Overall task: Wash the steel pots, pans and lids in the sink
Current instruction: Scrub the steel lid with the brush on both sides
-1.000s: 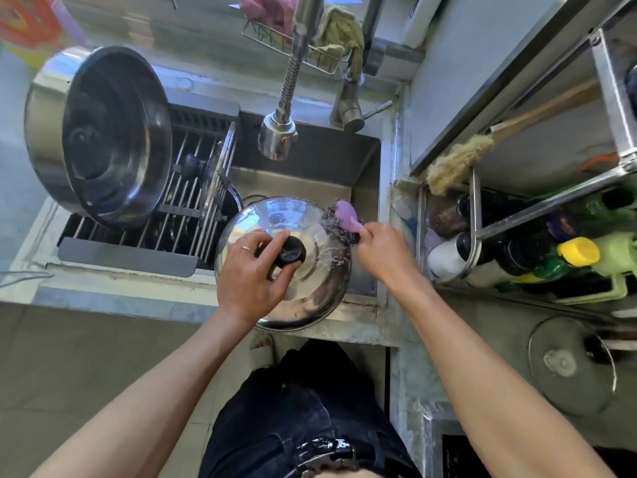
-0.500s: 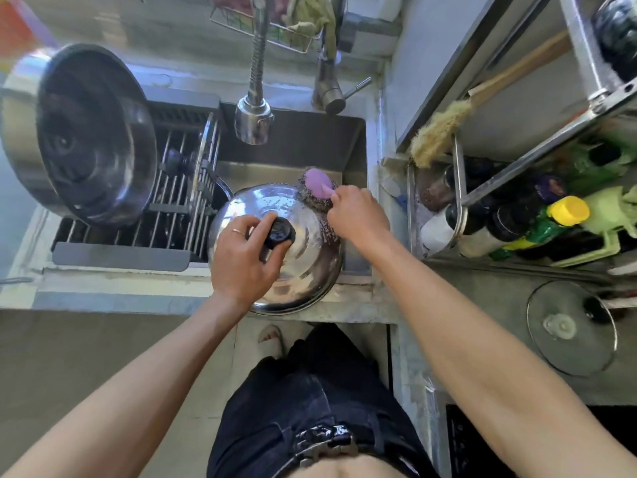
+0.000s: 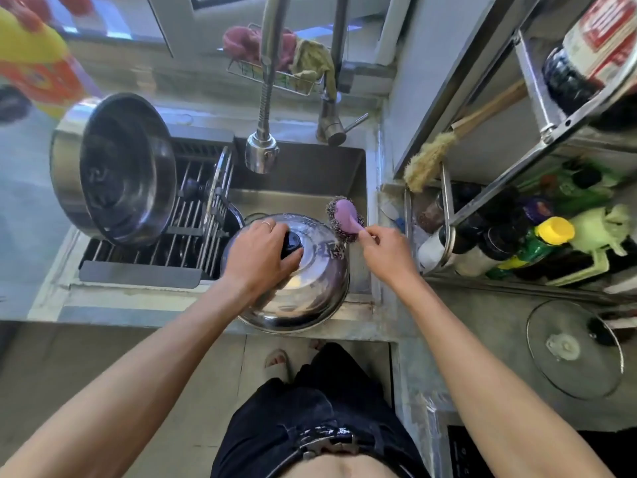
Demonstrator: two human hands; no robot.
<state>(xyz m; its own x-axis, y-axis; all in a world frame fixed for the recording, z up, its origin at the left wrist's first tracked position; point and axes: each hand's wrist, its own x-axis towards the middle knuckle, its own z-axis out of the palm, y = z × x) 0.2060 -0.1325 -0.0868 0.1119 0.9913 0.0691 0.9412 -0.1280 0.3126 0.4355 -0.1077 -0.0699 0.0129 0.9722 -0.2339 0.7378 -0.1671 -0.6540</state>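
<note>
Standing on its side at the far left, one large steel pot (image 3: 113, 167) leans on the drying rack (image 3: 193, 215), its open mouth turned toward the sink (image 3: 303, 181). One rack fills the left half of the basin; thin upright pieces stand at its right edge, too blurred to count. One pull-down faucet head (image 3: 261, 151) hangs over the open right half of the basin, with bare room beneath it down to the lid.

One domed steel lid (image 3: 310, 281) sits tilted over the sink's near edge, its lower rim overhanging the front lip. The left hand (image 3: 258, 260) curls around the lid's black knob (image 3: 291, 243), gripping it. The right hand (image 3: 386, 251) pinches the purple handle of one steel-wool scrubber (image 3: 344, 215), whose wire pad touches the lid's upper right rim, close to the sink's right wall.

Right of the sink, one long-handled brush (image 3: 434, 153) leans against the steel shelf (image 3: 537, 132). Bottles (image 3: 551, 236) crowd the lower tier, too many overlapping to count; one has a yellow cap. One glass lid (image 3: 575, 350) lies flat on the table (image 3: 482, 322) at the far right, well apart from both hands.
</note>
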